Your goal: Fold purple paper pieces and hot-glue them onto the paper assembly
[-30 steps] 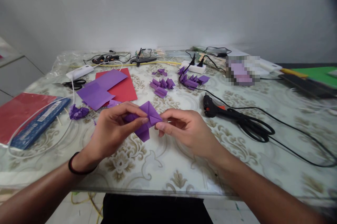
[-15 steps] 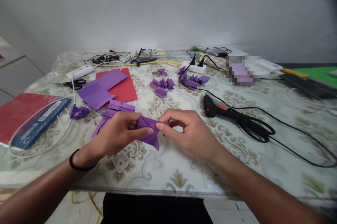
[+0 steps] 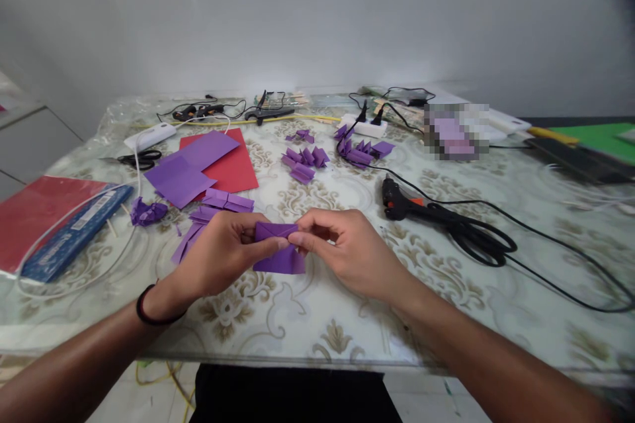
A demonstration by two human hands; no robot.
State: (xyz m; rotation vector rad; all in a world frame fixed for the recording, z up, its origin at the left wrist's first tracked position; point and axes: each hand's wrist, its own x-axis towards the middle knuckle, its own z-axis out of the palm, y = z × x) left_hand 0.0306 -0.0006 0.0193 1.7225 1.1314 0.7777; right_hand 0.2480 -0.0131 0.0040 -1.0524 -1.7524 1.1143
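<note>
A folded piece of purple paper [image 3: 280,261] is pinched between my two hands over the near middle of the table. My left hand [image 3: 225,254] grips its left side, thumb pressed on the front and fingers behind. At the upper right edge, my right hand [image 3: 347,247] holds the paper between thumb and forefinger. A diagonal crease runs along the paper's upper part, and its lower part hangs down as a flap. Just behind my left hand lie several folded purple strips [image 3: 228,200], partly hidden by it.
Purple sheets [image 3: 186,175] overlap a red sheet [image 3: 243,171] on the left, near crumpled purple paper [image 3: 147,211] and scissors [image 3: 143,159]. Folded purple pieces [image 3: 305,158] lie further back. On the right are a black glue gun [image 3: 397,201] with its cord and a white power strip [image 3: 364,126].
The purple paper has turned: its upper edge is now nearly level and the lower flap hangs squarer. My right hand has shifted slightly left. Both hands keep their hold.
</note>
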